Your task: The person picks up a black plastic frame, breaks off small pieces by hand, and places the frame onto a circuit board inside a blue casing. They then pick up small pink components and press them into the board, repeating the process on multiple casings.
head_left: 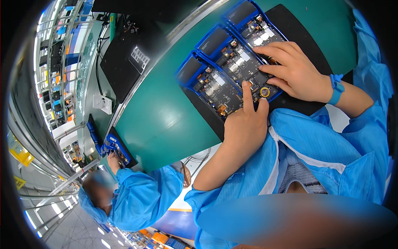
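Observation:
Three blue housings with dark circuit boards lie side by side on a black mat [203, 108]. The left housing [188, 74] and the middle housing [213, 41] show most of their boards; the right housing [241, 14] is partly covered by my right hand. My left hand [246, 126] has its index finger stretched onto the middle circuit board [241, 66], its thumb beside a round yellow-rimmed part [265, 92]. Above the same board's right edge, my right hand [292, 70] spreads its fingers, the tips touching or just over the boards. No held part shows in either hand.
A green table [166, 112] carries the mat. At left, a co-worker in a blue gown [141, 195] has a hand on another blue housing [118, 147]. A black panel [124, 62] stands beyond the table edge, with shelving [58, 62] farther left.

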Motion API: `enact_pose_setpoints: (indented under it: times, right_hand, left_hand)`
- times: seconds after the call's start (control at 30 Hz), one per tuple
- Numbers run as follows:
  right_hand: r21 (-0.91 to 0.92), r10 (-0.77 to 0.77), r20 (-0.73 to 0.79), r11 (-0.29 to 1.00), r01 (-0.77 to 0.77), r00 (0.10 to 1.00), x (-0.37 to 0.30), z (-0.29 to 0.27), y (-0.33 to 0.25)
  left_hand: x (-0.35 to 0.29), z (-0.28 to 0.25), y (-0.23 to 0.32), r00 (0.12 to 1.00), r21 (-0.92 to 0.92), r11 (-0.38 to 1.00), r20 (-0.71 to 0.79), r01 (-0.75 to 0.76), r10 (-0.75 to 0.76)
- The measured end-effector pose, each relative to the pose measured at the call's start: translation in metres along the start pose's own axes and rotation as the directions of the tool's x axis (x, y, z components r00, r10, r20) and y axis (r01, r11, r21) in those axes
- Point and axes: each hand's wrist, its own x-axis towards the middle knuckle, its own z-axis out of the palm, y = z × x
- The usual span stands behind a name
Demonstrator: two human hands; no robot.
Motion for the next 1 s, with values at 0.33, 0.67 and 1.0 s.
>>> enact_pose_setpoints:
  times: [0.33, 0.67, 1.0]
  right_hand:
    - [-0.044, 0.039, -0.007, 0.998, -0.039, 0.999, 0.005, -0.002, -0.009]
    - [0.114, 0.131, -0.033, 0.985, -0.126, 0.991, 0.001, 0.004, -0.006]
    - [0.128, 0.131, -0.007, 0.983, -0.129, 0.991, 0.004, 0.002, -0.006]
  left_hand:
    - [-0.002, 0.006, -0.002, 0.997, -0.024, 0.999, -0.072, -0.03, 0.029]
    - [0.0, 0.011, -0.007, 0.976, 0.05, 0.993, -0.187, -0.106, 0.113]
    - [-0.001, 0.011, -0.009, 0.976, 0.061, 0.992, -0.181, -0.113, 0.122]
